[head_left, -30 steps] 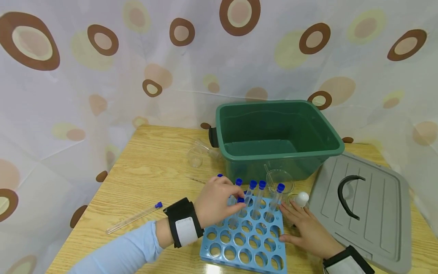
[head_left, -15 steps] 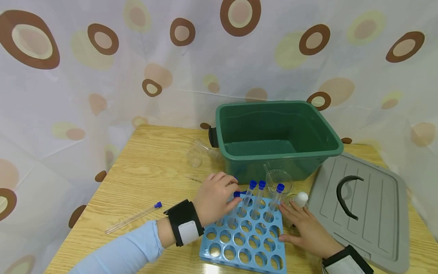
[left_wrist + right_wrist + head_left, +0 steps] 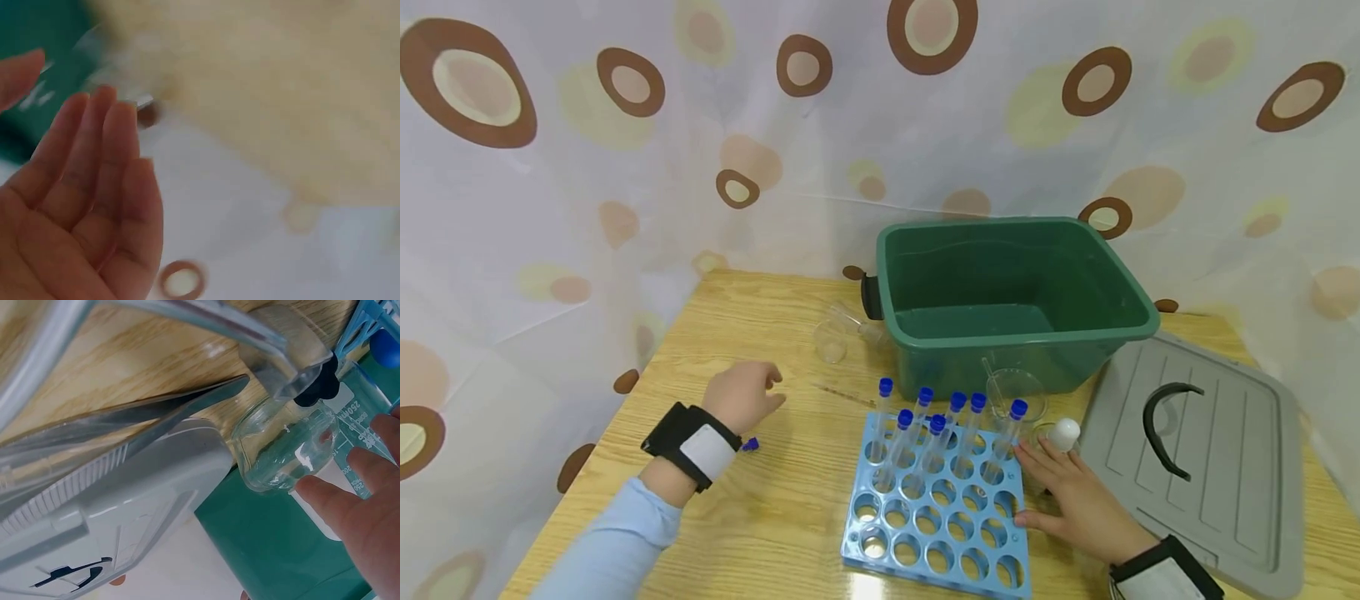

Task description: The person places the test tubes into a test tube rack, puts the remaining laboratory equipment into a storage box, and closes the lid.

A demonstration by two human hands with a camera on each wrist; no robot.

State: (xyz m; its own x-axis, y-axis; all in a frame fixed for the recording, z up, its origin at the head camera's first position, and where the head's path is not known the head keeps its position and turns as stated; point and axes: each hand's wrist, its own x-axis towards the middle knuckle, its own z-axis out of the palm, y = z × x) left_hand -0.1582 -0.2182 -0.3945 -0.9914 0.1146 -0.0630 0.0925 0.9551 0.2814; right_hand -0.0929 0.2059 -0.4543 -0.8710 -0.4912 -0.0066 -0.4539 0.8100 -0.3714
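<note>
My left hand (image 3: 743, 396) is above the left part of the table, its loosely bent fingers holding nothing. In the left wrist view the palm (image 3: 59, 250) shows bare. Just below that hand lies the blue cap (image 3: 750, 444) of a test tube; the hand and forearm hide its glass. Several capped test tubes (image 3: 931, 450) lean in the far rows of a light blue test tube rack (image 3: 936, 575). My right hand (image 3: 1078, 504) rests with spread fingers against the rack's right edge. Near its fingertips stand a glass bottle (image 3: 269, 456) and a beaker (image 3: 359, 419) with white markings.
A green bin (image 3: 1015, 362) stands at the back, with clear glassware (image 3: 830, 342) left of it and a beaker (image 3: 1026, 396) before it. A thin glass rod-like piece (image 3: 842, 394) lies behind the rack. The grey lid (image 3: 1217, 467) lies at right. Metal tweezers (image 3: 181, 409) show beside the lid.
My left hand has let go of a test tube, now standing in the rack, and has moved left to above the lying test tube. My right hand has stayed at the rack's edge.
</note>
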